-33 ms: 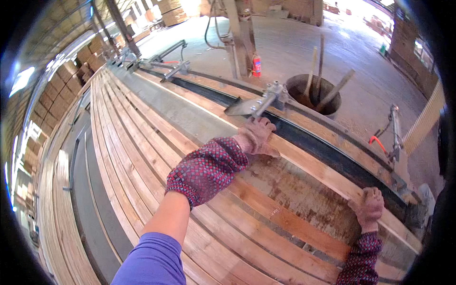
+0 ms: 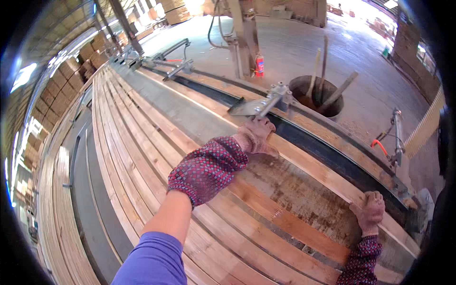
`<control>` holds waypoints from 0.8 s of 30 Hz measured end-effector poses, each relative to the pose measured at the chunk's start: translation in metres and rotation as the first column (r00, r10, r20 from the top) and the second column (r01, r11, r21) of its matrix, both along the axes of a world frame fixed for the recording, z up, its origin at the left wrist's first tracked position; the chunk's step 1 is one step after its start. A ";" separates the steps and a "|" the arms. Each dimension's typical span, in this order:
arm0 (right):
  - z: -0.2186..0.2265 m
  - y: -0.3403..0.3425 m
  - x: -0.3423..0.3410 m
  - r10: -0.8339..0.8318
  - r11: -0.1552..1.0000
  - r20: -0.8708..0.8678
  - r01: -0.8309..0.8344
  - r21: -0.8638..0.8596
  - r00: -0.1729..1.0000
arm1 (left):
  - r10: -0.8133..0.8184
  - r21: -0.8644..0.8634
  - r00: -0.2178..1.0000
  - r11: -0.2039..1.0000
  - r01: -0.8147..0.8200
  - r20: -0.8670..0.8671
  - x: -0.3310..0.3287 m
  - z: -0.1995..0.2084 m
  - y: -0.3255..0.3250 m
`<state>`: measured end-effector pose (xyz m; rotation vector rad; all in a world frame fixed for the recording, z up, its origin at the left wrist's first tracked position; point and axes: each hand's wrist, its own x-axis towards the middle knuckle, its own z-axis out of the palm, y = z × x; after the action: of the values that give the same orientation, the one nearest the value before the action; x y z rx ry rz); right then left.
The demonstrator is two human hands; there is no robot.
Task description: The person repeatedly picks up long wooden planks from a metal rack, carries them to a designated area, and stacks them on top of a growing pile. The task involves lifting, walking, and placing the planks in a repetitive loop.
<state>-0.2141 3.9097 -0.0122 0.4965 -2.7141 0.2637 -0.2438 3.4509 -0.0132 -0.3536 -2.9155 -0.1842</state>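
Observation:
A long wooden board [image 2: 313,165] lies along the black metal rail [image 2: 313,146] at the far side of the work table. My left hand [image 2: 258,135], in a dusty pinkish glove with a patterned sleeve cover, grips this board just below a metal clamp bracket [image 2: 266,102]. Its fingers curl over the board's far edge and the thumb lies on the near side. Farther right, my right hand [image 2: 370,212], gloved alike, is closed over the same board near its right end. Several loose boards [image 2: 190,190] lie side by side on the table, nearer to me.
Between the hands shows the stained table surface [image 2: 304,190]. Beyond the rail stand a round bin [image 2: 304,88] with wooden handles in it, a red fire extinguisher [image 2: 259,65] and a post [image 2: 244,38]. More strips [image 2: 64,204] are stacked at the left. An orange hose [image 2: 379,146] hangs at the right.

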 end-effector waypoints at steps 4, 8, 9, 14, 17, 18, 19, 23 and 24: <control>-0.013 0.011 -0.006 0.011 0.999 -0.036 -0.010 0.045 0.999 | 0.121 0.039 0.983 0.991 -0.127 0.140 0.011 0.009 -0.005; -0.021 0.037 0.010 0.147 0.989 -0.103 -0.143 0.044 0.984 | 0.094 -0.061 0.992 0.994 -0.089 0.086 0.034 0.008 0.008; -0.021 0.047 0.017 0.151 0.988 -0.059 -0.148 0.042 0.987 | 0.097 -0.046 0.982 0.995 -0.091 0.160 0.050 0.018 0.016; -0.013 0.058 0.026 0.128 0.991 -0.056 -0.126 0.034 0.990 | 0.060 0.044 0.985 0.997 -0.068 0.164 0.058 0.011 0.028; -0.026 0.079 0.024 0.138 0.986 -0.124 -0.124 0.111 0.983 | -0.022 0.031 0.991 0.999 0.019 0.130 0.047 0.017 0.036; -0.026 0.095 0.027 0.113 0.982 -0.124 -0.091 0.168 0.986 | -0.075 0.035 0.992 0.997 0.072 0.100 0.041 0.015 0.045; -0.012 0.088 0.031 0.112 0.990 -0.128 -0.099 0.104 0.985 | -0.063 -0.021 0.991 0.998 0.065 0.119 0.039 0.012 0.058; -0.009 0.154 0.016 0.156 0.954 -0.159 -0.108 0.278 0.975 | -0.162 0.080 0.952 0.979 0.189 -0.259 0.032 -0.023 0.108; 0.012 0.145 0.021 -0.014 0.937 -0.023 0.022 0.348 1.000 | -0.244 0.103 0.867 0.943 0.317 -0.435 0.027 -0.032 0.122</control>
<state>-0.1926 4.0545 -0.0004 0.5655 -2.7520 -0.2334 -0.2164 3.5734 -0.0449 -0.6976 -2.3934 -0.3532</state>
